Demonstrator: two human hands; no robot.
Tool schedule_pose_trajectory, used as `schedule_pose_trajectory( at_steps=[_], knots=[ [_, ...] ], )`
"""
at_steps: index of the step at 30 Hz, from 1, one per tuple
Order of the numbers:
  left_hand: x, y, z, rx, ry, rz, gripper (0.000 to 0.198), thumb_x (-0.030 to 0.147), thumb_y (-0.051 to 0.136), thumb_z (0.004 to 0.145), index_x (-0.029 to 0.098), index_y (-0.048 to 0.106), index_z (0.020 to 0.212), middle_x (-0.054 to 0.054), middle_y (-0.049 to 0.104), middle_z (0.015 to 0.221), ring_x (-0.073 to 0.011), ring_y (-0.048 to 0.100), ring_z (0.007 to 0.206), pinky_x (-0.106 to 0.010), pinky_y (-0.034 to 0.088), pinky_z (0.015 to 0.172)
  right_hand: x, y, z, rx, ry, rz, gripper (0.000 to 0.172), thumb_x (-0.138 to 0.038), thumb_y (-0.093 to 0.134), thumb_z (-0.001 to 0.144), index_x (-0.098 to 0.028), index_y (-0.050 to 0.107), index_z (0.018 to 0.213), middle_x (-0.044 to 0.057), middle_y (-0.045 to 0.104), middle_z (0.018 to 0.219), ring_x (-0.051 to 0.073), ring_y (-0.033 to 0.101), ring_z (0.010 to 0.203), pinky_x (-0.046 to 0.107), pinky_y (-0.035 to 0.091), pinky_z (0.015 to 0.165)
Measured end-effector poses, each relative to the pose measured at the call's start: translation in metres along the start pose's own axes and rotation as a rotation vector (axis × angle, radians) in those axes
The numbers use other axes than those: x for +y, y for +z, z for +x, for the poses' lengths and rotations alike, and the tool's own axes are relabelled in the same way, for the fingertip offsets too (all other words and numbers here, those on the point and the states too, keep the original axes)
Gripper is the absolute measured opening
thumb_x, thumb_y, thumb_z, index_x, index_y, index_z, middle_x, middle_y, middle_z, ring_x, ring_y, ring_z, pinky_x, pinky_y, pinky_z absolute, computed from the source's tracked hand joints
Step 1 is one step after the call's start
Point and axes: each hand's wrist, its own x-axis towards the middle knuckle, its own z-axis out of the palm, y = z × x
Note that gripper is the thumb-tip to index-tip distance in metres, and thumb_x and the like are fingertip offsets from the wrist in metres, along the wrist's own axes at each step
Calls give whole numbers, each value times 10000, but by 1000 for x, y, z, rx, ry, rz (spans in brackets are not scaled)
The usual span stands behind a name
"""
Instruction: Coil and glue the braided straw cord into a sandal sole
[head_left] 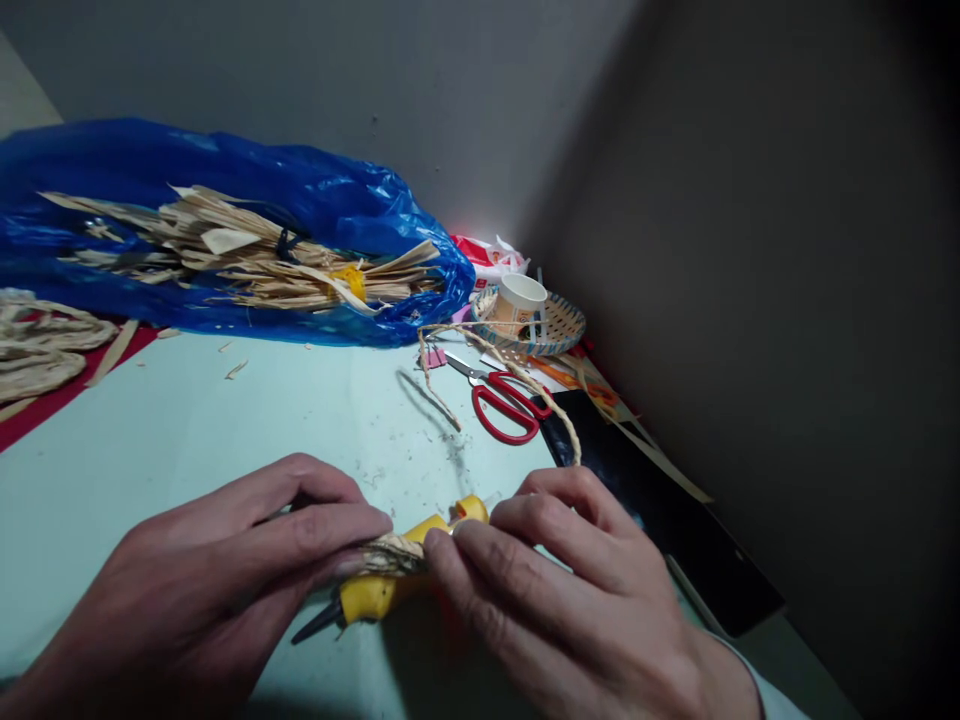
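Left hand (247,560) and right hand (555,590) pinch a pale straw wrap (394,555) round the yellow-handled tool (375,597) — a slack grip could let the twisted straw cord (525,383) unwind.

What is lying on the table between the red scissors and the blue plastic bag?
In the head view, a small pink clip and a loop of twisted straw cord lie between the red scissors and the blue bag.

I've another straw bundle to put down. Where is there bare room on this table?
The widest bare tabletop lies between the blue bag, the braided coil and the left hand, which grips the yellow-handled tool. Right of it is crowded: the right hand holding the straw cord, red scissors, paper cup in its basket, black slab.
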Motion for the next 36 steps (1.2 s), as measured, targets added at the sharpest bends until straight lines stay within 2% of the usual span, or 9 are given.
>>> schedule_pose_trajectory(
  at_steps=[5, 8, 10, 15, 19, 21, 25, 33, 36],
  knots=[
    [-4, -7, 10, -75, 112, -105, 225, 253, 617, 950, 400, 784, 983, 106, 755, 929, -92, 734, 791, -121, 552, 743, 0, 5, -2, 50, 4, 87, 334, -103, 388, 1097, -38, 715, 1109, 82, 786, 912, 182, 639, 800, 387, 471, 779],
    [-8, -8, 14, -134, 105, -143, 247, 204, 606, 944, 375, 765, 1024, 85, 751, 951, -108, 743, 822, -139, 578, 785, 0, 2, 2, -80, 19, 112, 317, -97, 400, 1087, -17, 695, 1172, 102, 776, 959, 196, 604, 802, 381, 466, 748],
    [-9, -8, 15, -172, 99, -125, 244, 223, 616, 943, 391, 771, 1026, 73, 752, 965, -118, 742, 840, -151, 579, 794, 1, 1, 5, -138, 11, 120, 312, -98, 416, 1081, 1, 680, 1214, 112, 768, 979, 200, 578, 792, 385, 456, 750],
    [-6, -9, 14, -197, 32, -134, 178, 320, 629, 954, 394, 791, 952, 62, 744, 969, -124, 717, 831, -162, 565, 784, 3, 6, 8, -96, 6, 147, 295, -94, 427, 1071, -20, 711, 1102, 105, 754, 926, 195, 527, 736, 379, 406, 690],
    [-7, -11, 20, -240, -70, -163, 205, 285, 631, 934, 386, 806, 899, 49, 762, 1003, -145, 718, 899, -197, 568, 831, 3, 10, 8, -96, 10, 180, 246, -184, 563, 1043, -6, 711, 1123, 116, 756, 937, 203, 529, 737, 389, 401, 696],
    [-9, -11, 24, -322, -55, -186, 195, 257, 668, 895, 387, 814, 890, 51, 776, 1011, -151, 728, 923, -195, 568, 822, 3, 13, 8, -96, 14, 184, 285, -239, 594, 1033, 1, 706, 1138, 120, 754, 940, 209, 527, 739, 394, 403, 704],
    [-9, -10, 32, -291, -176, -289, 181, 263, 694, 846, 397, 815, 841, 78, 798, 987, -155, 736, 980, -184, 540, 872, 4, 17, 8, -174, -3, 164, 313, -187, 464, 1039, -13, 698, 1154, 124, 745, 954, 218, 529, 750, 395, 397, 702],
    [-8, -18, 38, -541, -255, -357, 148, 313, 651, 908, 364, 788, 929, 74, 802, 1021, -150, 735, 980, -185, 526, 889, 1, 17, 7, -135, 4, 208, 223, -195, 591, 1004, -18, 726, 1015, 101, 690, 814, 203, 478, 701, 352, 419, 651],
    [-10, -22, 40, -508, -234, -346, 178, 324, 633, 910, 367, 805, 930, 68, 818, 1000, -159, 751, 959, -197, 537, 883, 1, 16, 6, -111, -13, 226, 222, -174, 618, 987, 9, 728, 1046, 113, 702, 828, 204, 492, 702, 345, 446, 646]
  ],
)
